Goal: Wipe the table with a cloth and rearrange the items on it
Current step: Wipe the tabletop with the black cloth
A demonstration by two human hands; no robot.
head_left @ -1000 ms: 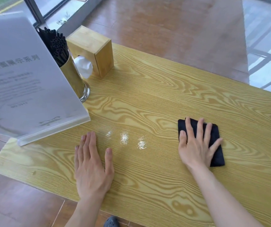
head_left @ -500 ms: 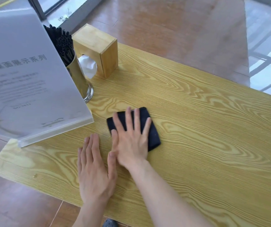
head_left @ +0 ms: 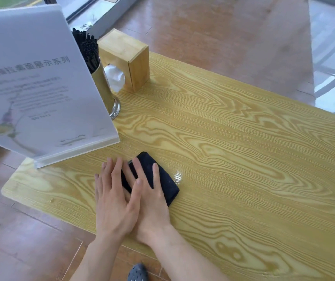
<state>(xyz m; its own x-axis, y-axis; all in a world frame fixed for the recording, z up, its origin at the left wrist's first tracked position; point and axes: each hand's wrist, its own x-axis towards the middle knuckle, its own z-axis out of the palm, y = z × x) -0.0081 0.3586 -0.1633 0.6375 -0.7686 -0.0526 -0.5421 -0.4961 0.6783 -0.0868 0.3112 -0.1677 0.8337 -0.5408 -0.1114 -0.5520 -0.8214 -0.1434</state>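
A folded dark navy cloth (head_left: 168, 185) lies on the yellow wood-grain table (head_left: 243, 159) near its front left part. My right hand (head_left: 152, 203) presses flat on the cloth with fingers spread, covering its near half. My left hand (head_left: 112, 203) lies flat and open on the table just left of it; its thumb rests over the right hand and its fingertips touch the cloth's left edge. A wet shine shows on the wood just right of the cloth.
A large acrylic sign stand (head_left: 37, 88) stands at the table's left end. Behind it are a metal holder (head_left: 103, 86) of black straws (head_left: 87, 49) and a wooden tissue box (head_left: 130, 57). The table's front edge is close to my wrists; a shoe (head_left: 137, 272) shows below.
My right hand slid the cloth from the right side leftward and toward the front, ending against my left hand. The left hand stayed almost in place.
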